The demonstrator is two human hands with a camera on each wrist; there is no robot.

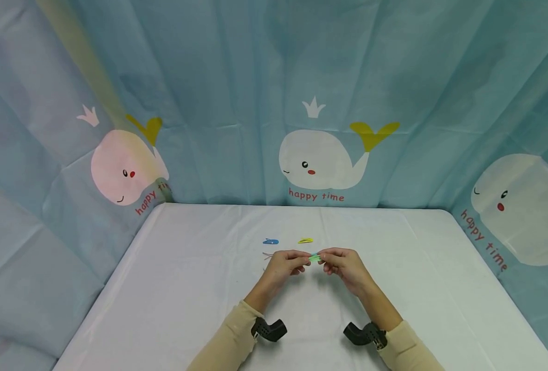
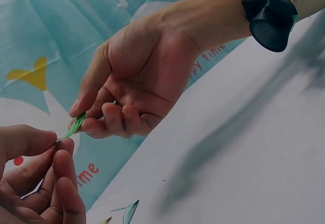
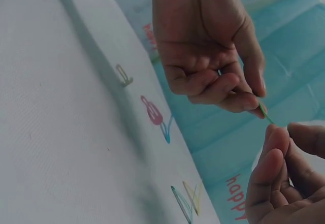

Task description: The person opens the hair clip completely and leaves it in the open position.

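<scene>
Between my two hands is a green snap hair clip [image 1: 314, 258], pinched at its ends by thumbs and fingertips. My left hand [image 1: 284, 265] grips one end, and my right hand [image 1: 345, 265] the other. In the left wrist view, the slim clip [image 2: 76, 125] stretches between the near left fingers and the right hand [image 2: 134, 82]. The right wrist view has the clip [image 3: 265, 111] nearly edge-on, so its shape is hard to make out there. The fingertips hide both ends. Both hands are raised above the white table.
Beyond the hands, a blue hair clip [image 1: 270, 241] and a yellow hair clip [image 1: 305, 240] lie on the white table [image 1: 199, 288]. A pinkish clip [image 3: 152, 112] and a tan one [image 3: 122, 74] also lie there. A blue whale-print curtain [image 1: 227, 170] borders the table.
</scene>
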